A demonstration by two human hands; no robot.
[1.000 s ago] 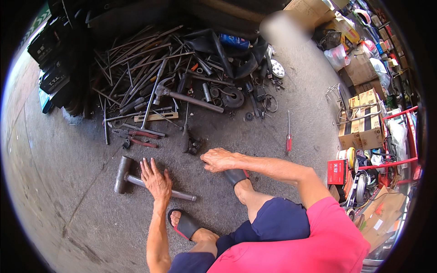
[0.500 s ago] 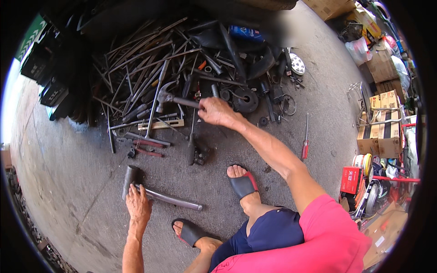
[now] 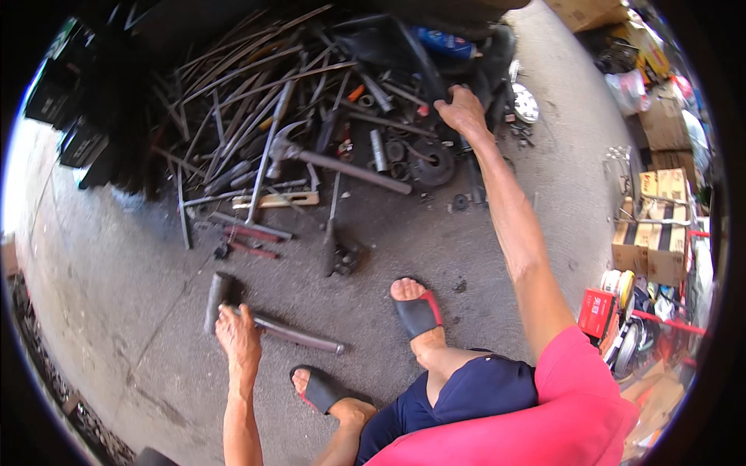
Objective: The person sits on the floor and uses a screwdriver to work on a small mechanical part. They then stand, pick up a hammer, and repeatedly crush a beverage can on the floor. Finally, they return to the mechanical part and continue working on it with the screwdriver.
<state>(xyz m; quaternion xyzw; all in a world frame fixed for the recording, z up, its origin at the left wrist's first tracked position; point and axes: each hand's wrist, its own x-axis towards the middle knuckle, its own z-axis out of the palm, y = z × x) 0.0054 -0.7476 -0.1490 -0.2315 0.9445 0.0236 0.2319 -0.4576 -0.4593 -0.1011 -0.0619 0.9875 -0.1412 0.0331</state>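
Observation:
My left hand (image 3: 238,335) is closed on a sledgehammer (image 3: 299,335) close to its grey head, and its handle slants away to the right across the concrete. My right hand (image 3: 464,114) reaches into the far right of the metal pile, fingers curled at the edge of a black rubber-like sheet (image 3: 420,54). What its fingertips grip is hidden. A claw hammer (image 3: 353,168) lies on the pile's near side, apart from both hands, its claw head to the left.
Rods and tools form a heap (image 3: 249,109), with a blue can (image 3: 447,42) behind it. Red-handled pliers (image 3: 250,241) and a dark tool (image 3: 338,255) lie in front. My sandalled feet (image 3: 416,311) stand nearby. Cardboard boxes (image 3: 653,233) line the right side.
My right hand has let go of the claw hammer, which now lies on the heap, and has moved right and farther away. My left hand stays at the sledgehammer.

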